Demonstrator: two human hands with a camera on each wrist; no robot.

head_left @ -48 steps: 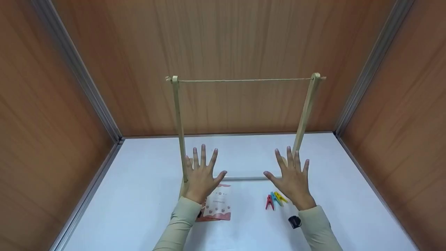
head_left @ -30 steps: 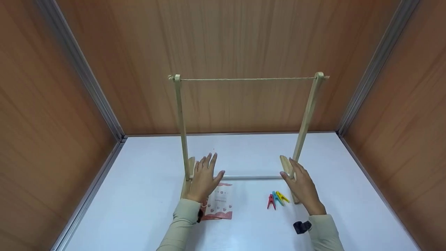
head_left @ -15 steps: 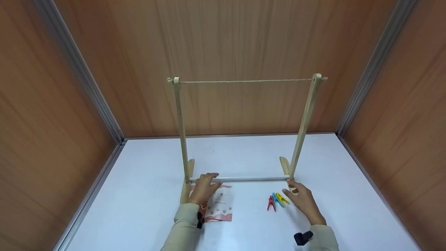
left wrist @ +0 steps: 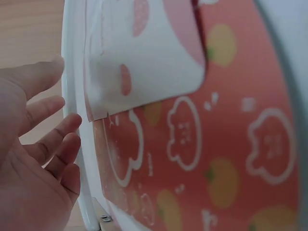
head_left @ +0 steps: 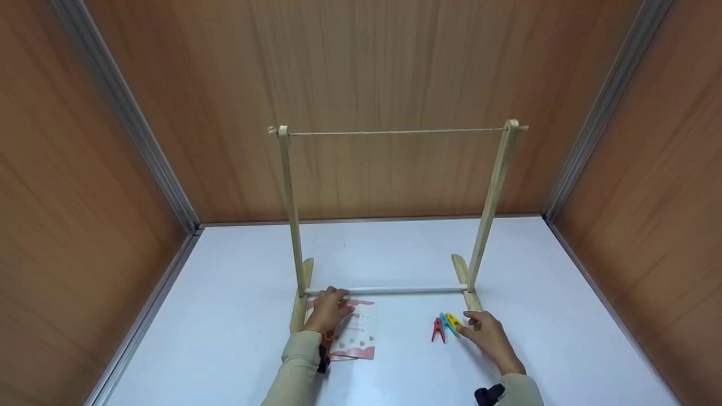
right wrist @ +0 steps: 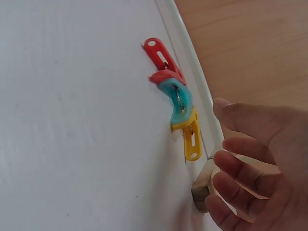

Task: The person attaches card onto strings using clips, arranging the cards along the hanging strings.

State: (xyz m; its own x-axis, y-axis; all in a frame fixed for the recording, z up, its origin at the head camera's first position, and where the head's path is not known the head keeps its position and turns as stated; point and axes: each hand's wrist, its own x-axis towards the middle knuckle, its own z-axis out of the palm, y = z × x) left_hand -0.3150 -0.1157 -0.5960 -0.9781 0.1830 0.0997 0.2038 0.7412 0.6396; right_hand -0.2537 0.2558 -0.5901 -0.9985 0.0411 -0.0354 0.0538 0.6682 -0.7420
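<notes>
Over printed cards (head_left: 355, 332), the left hand (head_left: 327, 313) has fingers apart; beside clothespins (right wrist: 186, 98), the right hand (head_left: 489, 338) likewise.

Two long pale-khaki sleeves (head_left: 296, 363), a small black device (head_left: 489, 395) near each one's end

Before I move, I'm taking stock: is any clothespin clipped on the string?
No, the red clothespin, the blue clothespin and the yellow clothespin all lie on the white table, and the string carries none.
</notes>
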